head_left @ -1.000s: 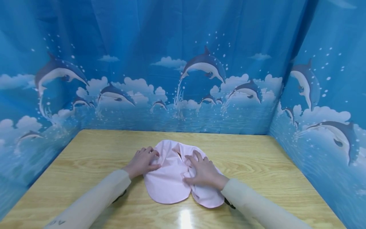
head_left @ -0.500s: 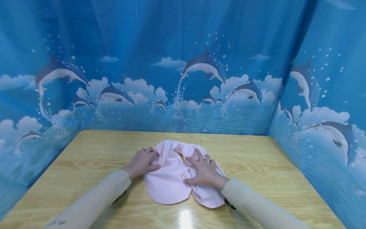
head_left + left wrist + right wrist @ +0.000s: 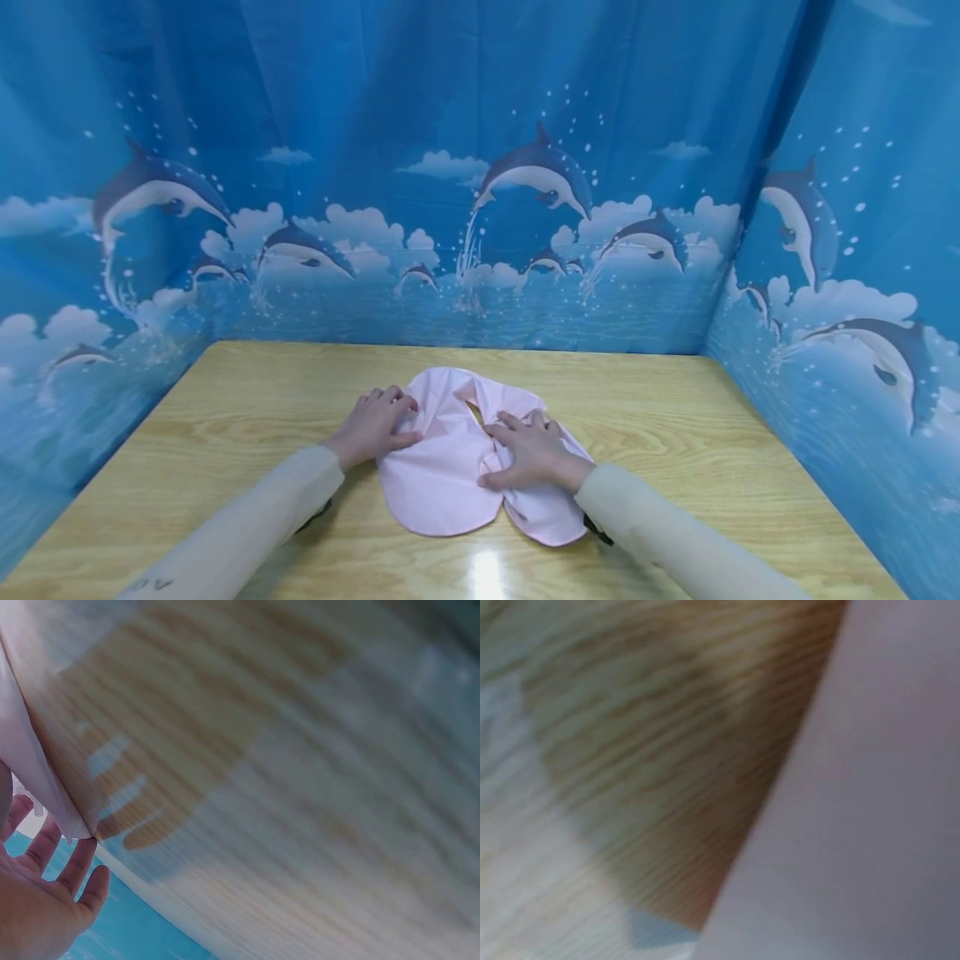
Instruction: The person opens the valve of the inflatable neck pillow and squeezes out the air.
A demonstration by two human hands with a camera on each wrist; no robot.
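A pale pink cloth with rounded lobes, like a bib, lies flat on the table in the head view. Near its middle, a narrow opening lets the wood show through. My left hand rests at the cloth's left edge, fingers loosely bent; in the left wrist view, the fingers are spread beside the hanging cloth edge. Spread across the bunched right part is my right hand, thumb pointing left and fingertips close to the opening. The right wrist view holds only the cloth and wood, with the hand out of sight.
The cloth lies on a light wood-grain table. Blue curtains printed with dolphins stand at the back and both sides. A bright light reflection shows near the front of the table.
My right hand's fingers have drawn back slightly towards me over the cloth, and the opening has widened. The left hand stays where it was.
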